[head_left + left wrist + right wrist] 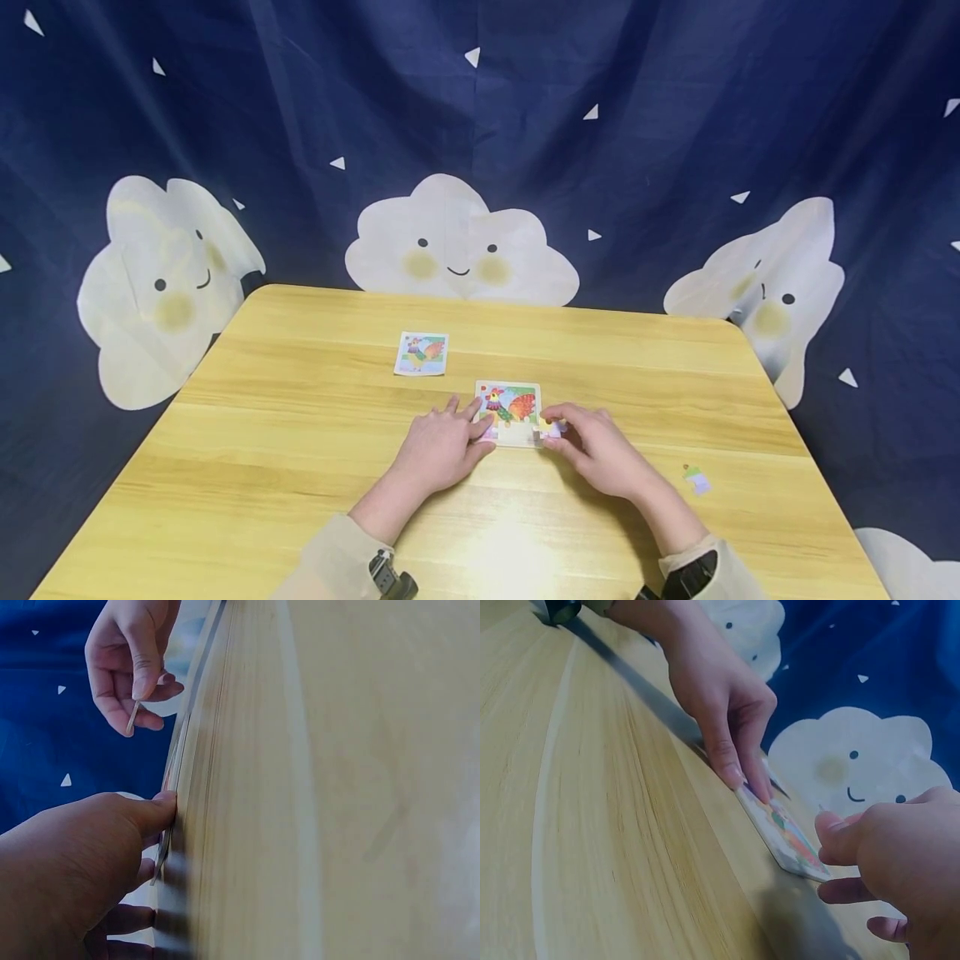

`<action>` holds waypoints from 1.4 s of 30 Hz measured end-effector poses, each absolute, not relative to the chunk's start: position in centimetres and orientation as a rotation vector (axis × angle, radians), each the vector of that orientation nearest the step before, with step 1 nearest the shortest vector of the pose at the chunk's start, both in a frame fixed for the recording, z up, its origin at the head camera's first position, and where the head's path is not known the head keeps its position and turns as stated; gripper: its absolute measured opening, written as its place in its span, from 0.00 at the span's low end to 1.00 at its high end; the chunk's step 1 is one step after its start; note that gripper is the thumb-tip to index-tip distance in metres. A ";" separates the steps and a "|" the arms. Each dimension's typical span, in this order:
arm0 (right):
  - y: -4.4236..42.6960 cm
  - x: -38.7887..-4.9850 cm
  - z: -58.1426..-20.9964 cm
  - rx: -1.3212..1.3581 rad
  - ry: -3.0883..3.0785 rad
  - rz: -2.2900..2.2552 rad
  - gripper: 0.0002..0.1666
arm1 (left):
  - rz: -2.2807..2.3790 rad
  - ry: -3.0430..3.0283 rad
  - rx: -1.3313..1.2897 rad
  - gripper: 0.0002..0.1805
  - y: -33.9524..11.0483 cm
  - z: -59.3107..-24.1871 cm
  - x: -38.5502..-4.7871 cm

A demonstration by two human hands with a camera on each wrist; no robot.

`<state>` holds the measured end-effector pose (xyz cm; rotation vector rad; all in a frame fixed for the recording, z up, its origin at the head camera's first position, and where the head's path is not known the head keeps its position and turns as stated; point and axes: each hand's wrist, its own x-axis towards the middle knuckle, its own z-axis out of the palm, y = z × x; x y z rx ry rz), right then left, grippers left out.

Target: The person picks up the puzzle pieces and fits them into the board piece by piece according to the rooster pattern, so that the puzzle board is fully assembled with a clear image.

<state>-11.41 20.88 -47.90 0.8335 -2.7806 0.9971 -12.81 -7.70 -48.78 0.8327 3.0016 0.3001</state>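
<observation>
A square jigsaw puzzle board (pixel 517 434) with a rooster picture lies on the table, its lower middle bare. My left hand (pixel 441 446) rests at its left side, fingers spread, with fingertips touching the picture and the thumb by the lower left corner. At the board's right edge, my right hand (pixel 600 450) pinches a puzzle piece (pixel 553 428) between thumb and fingers. The left wrist view shows that piece edge-on as a thin strip, held by the right hand (pixel 135 660) clear of the table. Another puzzle piece (pixel 697 479) lies loose right of the right forearm.
A small paper card (pixel 422 354) with the same rooster picture lies behind the board, to the left. The wooden table (pixel 225 467) reaches back to a dark blue curtain (pixel 300 100) printed with smiling clouds. Both wrists wear dark straps.
</observation>
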 end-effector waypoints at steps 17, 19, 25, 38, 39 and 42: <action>17.7 -12.4 -48.0 0.814 -2.842 0.900 0.19 | 0.289 3.005 0.848 0.28 -7.8 -48.9 -12.9; 17.4 -12.5 -48.1 0.813 -2.839 0.882 0.19 | 0.287 3.005 0.847 0.28 -7.8 -49.0 -12.9; 16.5 -12.8 -48.7 0.843 -2.830 0.817 0.19 | 0.277 3.006 0.847 0.28 -7.9 -49.0 -12.9; 15.4 -13.1 -49.4 0.841 -2.865 0.728 0.21 | 0.285 3.016 0.851 0.29 -8.0 -49.0 -12.8; 15.4 -13.2 -49.4 0.841 -2.861 0.721 0.21 | 0.283 3.016 0.851 0.29 -8.0 -49.0 -12.8; 15.3 -13.3 -49.6 0.843 -2.847 0.719 0.20 | 0.287 3.018 0.849 0.28 -8.0 -49.1 -12.9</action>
